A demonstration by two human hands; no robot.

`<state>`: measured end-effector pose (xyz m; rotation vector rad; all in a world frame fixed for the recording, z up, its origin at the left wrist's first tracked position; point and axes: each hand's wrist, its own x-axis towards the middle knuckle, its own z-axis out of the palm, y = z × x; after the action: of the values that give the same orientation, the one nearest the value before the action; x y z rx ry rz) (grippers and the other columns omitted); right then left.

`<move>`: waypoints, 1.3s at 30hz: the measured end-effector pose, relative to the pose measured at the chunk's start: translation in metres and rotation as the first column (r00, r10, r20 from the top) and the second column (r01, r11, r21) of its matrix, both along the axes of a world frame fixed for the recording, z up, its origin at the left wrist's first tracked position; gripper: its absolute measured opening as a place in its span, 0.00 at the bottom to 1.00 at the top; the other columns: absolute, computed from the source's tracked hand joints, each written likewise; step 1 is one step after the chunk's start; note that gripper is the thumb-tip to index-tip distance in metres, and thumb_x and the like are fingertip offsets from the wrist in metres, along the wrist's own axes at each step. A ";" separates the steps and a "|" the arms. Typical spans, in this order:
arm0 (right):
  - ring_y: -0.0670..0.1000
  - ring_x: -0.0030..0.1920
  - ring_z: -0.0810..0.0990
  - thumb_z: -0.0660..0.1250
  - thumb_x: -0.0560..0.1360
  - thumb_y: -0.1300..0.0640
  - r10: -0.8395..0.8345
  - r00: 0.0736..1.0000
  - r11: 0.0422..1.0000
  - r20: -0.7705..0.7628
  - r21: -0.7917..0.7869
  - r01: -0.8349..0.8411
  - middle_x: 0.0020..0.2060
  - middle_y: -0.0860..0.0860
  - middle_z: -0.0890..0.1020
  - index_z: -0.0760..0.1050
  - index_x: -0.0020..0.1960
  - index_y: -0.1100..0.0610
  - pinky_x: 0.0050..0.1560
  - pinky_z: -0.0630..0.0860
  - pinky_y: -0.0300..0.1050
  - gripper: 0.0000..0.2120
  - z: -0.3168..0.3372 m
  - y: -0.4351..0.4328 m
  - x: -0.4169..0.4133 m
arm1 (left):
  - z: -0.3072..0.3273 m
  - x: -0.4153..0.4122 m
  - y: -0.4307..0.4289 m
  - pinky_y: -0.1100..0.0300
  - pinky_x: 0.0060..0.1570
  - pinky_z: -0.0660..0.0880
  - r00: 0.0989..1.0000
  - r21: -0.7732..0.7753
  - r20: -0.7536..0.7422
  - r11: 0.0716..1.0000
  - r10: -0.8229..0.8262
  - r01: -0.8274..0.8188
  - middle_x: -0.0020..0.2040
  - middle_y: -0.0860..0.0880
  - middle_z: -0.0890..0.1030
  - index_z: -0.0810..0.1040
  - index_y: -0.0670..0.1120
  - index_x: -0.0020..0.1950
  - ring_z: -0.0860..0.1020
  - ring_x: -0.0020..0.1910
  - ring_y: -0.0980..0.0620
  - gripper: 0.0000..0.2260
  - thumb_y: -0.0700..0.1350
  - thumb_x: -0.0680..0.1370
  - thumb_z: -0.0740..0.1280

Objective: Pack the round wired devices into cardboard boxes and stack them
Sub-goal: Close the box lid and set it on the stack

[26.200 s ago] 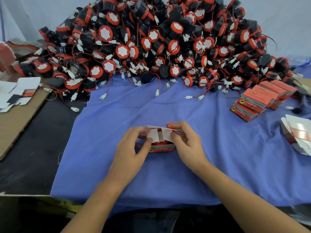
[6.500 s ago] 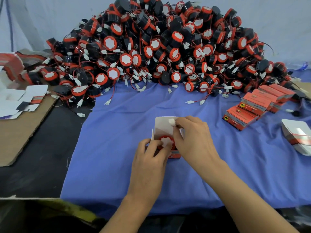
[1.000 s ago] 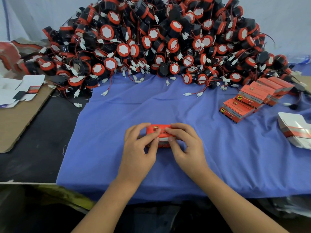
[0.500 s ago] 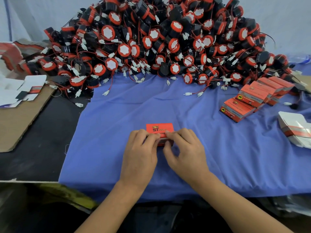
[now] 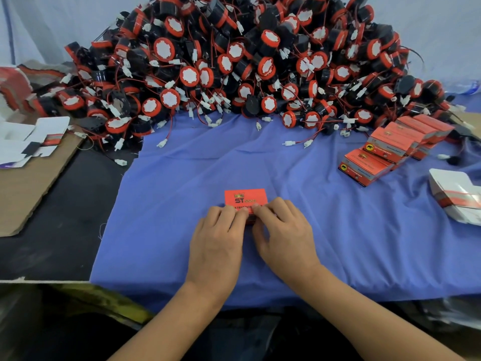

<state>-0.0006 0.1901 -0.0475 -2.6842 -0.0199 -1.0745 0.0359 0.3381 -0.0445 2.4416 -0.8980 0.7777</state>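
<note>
The orange box (image 5: 244, 198) lies flat on the blue cloth (image 5: 182, 191) at the middle of the desk (image 5: 59, 217), lid face up. Its near edge is covered by both hands. The left hand (image 5: 216, 238) and right hand (image 5: 285, 234) meet there, and their fingers (image 5: 240, 212) curl over that edge and grasp it. The step in hand looks like closing the end flap. Whether it is fully tucked I cannot tell, since the hands hide it.

Next, the closed box likely has to be lifted and carried right to the stack of packed boxes (image 5: 390, 149), then set down square so the leaning row does not slide.

Behind, the heap of round wired devices (image 5: 247, 61) fills the back of the desk. Its loose white plugs (image 5: 289, 143) trail onto the cloth near the stack and could snag. Flat box blanks (image 5: 455, 196) lie at far right, and a cardboard sheet (image 5: 26, 188) lies at left.
</note>
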 end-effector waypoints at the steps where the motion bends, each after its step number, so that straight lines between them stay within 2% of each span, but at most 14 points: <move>1: 0.57 0.39 0.74 0.71 0.73 0.65 0.009 1.000 1.000 -0.009 0.008 -0.009 0.41 0.53 0.77 0.82 0.49 0.59 0.37 0.75 0.54 0.06 0.000 0.000 0.000 | 0.001 -0.001 0.001 0.50 0.39 0.77 1.000 0.005 -0.008 1.000 -0.006 0.006 0.45 0.49 0.79 0.83 0.44 0.57 0.75 0.44 0.46 0.14 0.41 0.81 0.59; 6: 0.55 0.42 0.74 0.69 0.74 0.66 0.053 0.996 0.994 -0.069 0.096 -0.046 0.44 0.52 0.75 0.80 0.49 0.60 0.38 0.76 0.53 0.05 0.003 0.003 -0.002 | 0.008 -0.006 0.004 0.51 0.40 0.80 0.995 0.001 -0.101 1.000 -0.022 0.023 0.51 0.48 0.81 0.83 0.43 0.62 0.78 0.49 0.45 0.15 0.36 0.76 0.65; 9: 0.53 0.44 0.75 0.68 0.76 0.65 0.105 0.988 0.975 -0.111 0.206 -0.080 0.49 0.51 0.73 0.79 0.51 0.59 0.43 0.77 0.52 0.05 0.004 0.003 -0.002 | 0.008 -0.008 0.011 0.54 0.54 0.79 0.970 -0.058 -0.218 0.994 -0.107 0.097 0.58 0.47 0.79 0.81 0.43 0.67 0.78 0.57 0.45 0.23 0.31 0.73 0.71; 11: 0.52 0.44 0.76 0.69 0.76 0.64 0.122 0.987 0.958 -0.105 0.271 -0.090 0.52 0.50 0.72 0.78 0.53 0.58 0.45 0.77 0.50 0.07 0.005 0.002 -0.002 | 0.007 -0.007 0.016 0.62 0.63 0.74 0.922 -0.262 -0.347 0.962 -0.173 0.082 0.61 0.48 0.76 0.81 0.44 0.68 0.77 0.60 0.52 0.23 0.29 0.75 0.69; 14: 0.50 0.46 0.77 0.70 0.76 0.63 0.116 0.989 0.927 -0.097 0.369 -0.072 0.56 0.49 0.71 0.77 0.57 0.55 0.47 0.80 0.49 0.11 0.004 0.000 -0.001 | 0.007 -0.004 0.016 0.67 0.54 0.78 0.796 -0.554 -0.543 0.826 -0.268 -0.101 0.61 0.51 0.77 0.79 0.48 0.68 0.79 0.58 0.62 0.22 0.29 0.77 0.67; 17: 0.47 0.51 0.78 0.70 0.77 0.62 0.093 0.989 0.899 -0.117 0.437 -0.033 0.57 0.49 0.73 0.77 0.62 0.55 0.55 0.79 0.46 0.14 0.004 -0.001 0.001 | 0.006 -0.001 0.009 0.71 0.52 0.76 0.657 -0.651 -0.650 0.726 -0.382 -0.222 0.60 0.54 0.82 0.75 0.51 0.67 0.81 0.58 0.63 0.23 0.29 0.78 0.66; 21: 0.42 0.54 0.77 0.71 0.75 0.64 -0.022 0.998 0.845 -0.060 0.533 0.051 0.56 0.47 0.74 0.78 0.62 0.54 0.58 0.70 0.29 0.17 0.005 -0.007 0.001 | 0.010 0.009 -0.013 0.73 0.54 0.75 0.578 -0.668 -0.672 0.715 -0.462 -0.206 0.55 0.61 0.84 0.78 0.53 0.62 0.81 0.58 0.64 0.23 0.28 0.77 0.65; 23: 0.40 0.58 0.75 0.70 0.74 0.66 -0.080 0.997 0.804 -0.023 0.590 0.078 0.56 0.45 0.73 0.78 0.63 0.54 0.60 0.67 0.26 0.19 0.007 -0.012 0.000 | 0.017 0.011 -0.031 0.74 0.53 0.74 0.551 -0.677 -0.671 0.713 -0.497 -0.182 0.55 0.64 0.83 0.78 0.55 0.62 0.79 0.61 0.65 0.25 0.27 0.76 0.64; 27: 0.44 0.62 0.77 0.68 0.72 0.67 -0.208 0.975 0.728 0.072 0.677 0.106 0.59 0.45 0.74 0.78 0.65 0.53 0.65 0.72 0.37 0.23 0.023 -0.034 0.003 | 0.035 0.021 -0.075 0.76 0.54 0.72 0.528 -0.701 -0.632 0.709 -0.568 -0.076 0.64 0.60 0.81 0.77 0.50 0.70 0.76 0.65 0.66 0.28 0.28 0.75 0.64; 30: 0.47 0.63 0.77 0.65 0.71 0.64 -0.354 0.922 0.674 0.160 0.727 0.133 0.61 0.47 0.76 0.78 0.67 0.53 0.67 0.74 0.44 0.24 0.039 -0.065 0.010 | 0.051 0.031 -0.119 0.77 0.53 0.71 0.535 -0.689 -0.604 0.724 -0.591 0.022 0.64 0.62 0.79 0.73 0.50 0.74 0.75 0.64 0.65 0.29 0.30 0.76 0.65; 33: 0.51 0.63 0.78 0.64 0.71 0.64 -0.476 0.856 0.628 0.200 0.759 0.172 0.62 0.50 0.75 0.77 0.68 0.56 0.66 0.75 0.48 0.25 0.049 -0.107 0.014 | 0.063 0.037 -0.170 0.71 0.56 0.74 0.460 -0.701 -0.593 0.705 -0.660 0.108 0.63 0.66 0.75 0.65 0.49 0.79 0.74 0.64 0.65 0.32 0.32 0.77 0.66; 36: 0.50 0.62 0.77 0.62 0.71 0.66 -0.515 0.826 0.621 0.229 0.763 0.176 0.63 0.54 0.74 0.77 0.68 0.59 0.60 0.74 0.31 0.26 0.049 -0.131 0.020 | 0.067 0.048 -0.205 0.74 0.53 0.74 0.389 -0.714 -0.589 0.682 -0.708 0.159 0.56 0.76 0.74 0.68 0.52 0.75 0.75 0.56 0.77 0.30 0.38 0.74 0.66; 37: 0.50 0.62 0.77 0.62 0.71 0.68 -0.527 0.821 0.620 0.219 0.760 0.195 0.64 0.55 0.74 0.77 0.69 0.61 0.57 0.71 0.26 0.26 0.048 -0.142 0.022 | 0.067 0.052 -0.220 0.74 0.55 0.74 0.383 -0.700 -0.599 0.692 -0.703 0.177 0.57 0.74 0.77 0.70 0.50 0.75 0.76 0.55 0.76 0.30 0.40 0.72 0.65; 39: 0.51 0.65 0.75 0.62 0.72 0.70 -0.547 0.822 0.598 0.159 0.761 0.250 0.66 0.56 0.73 0.75 0.70 0.62 0.59 0.69 0.25 0.27 0.043 -0.164 0.026 | 0.065 0.058 -0.246 0.60 0.66 0.75 0.345 -0.650 -0.651 0.731 -0.677 0.208 0.61 0.60 0.82 0.69 0.49 0.77 0.79 0.60 0.65 0.34 0.42 0.70 0.63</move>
<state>0.0252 0.0259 -0.0042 -1.7546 0.8241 -1.3543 0.0939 0.0919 0.0203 1.5894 -0.7615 -0.4650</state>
